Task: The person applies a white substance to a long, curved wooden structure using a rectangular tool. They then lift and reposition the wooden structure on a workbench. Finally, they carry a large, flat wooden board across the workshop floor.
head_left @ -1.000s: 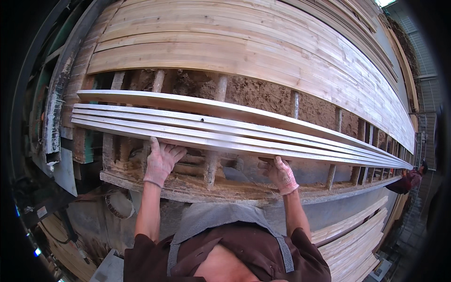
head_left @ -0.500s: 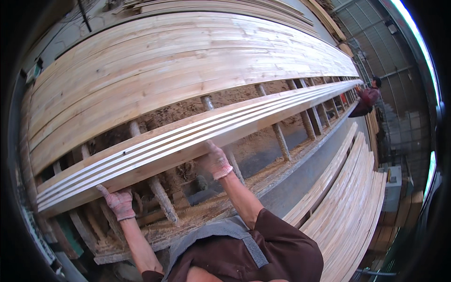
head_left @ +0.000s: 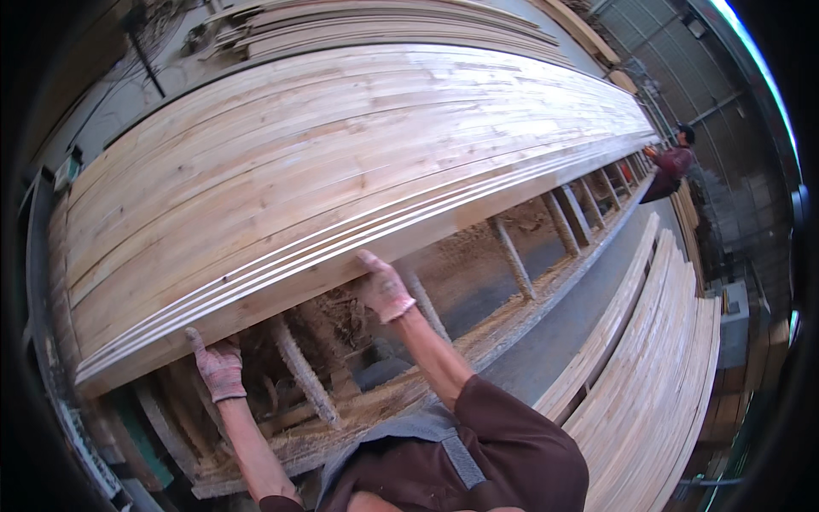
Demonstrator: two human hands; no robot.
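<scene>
My left hand [head_left: 219,369], in a pinkish-white work glove, grips the near edge of a bundle of long wooden boards [head_left: 286,288]. Its thumb lies against the side face and its fingers go underneath, partly hidden. Farther along the same edge, my right hand [head_left: 386,292], gloved alike, holds the bundle with the thumb up and the fingertips out of sight below. Several boards make up the bundle, with pale lines along their upper edges. Its far side meets a broad layer of planks [head_left: 341,128] lying side by side.
Beneath the boards runs a rack of crossbars [head_left: 303,371] crusted with sawdust. At the bundle's far end stands a co-worker [head_left: 672,166] in dark red. A stack of long boards [head_left: 644,375] lies at lower right, and more timber [head_left: 392,21] lies beyond the plank layer.
Both hands have moved the bundle away from me, against the plank layer. The gap that showed crossbars between them has closed. The view has shifted slightly.
</scene>
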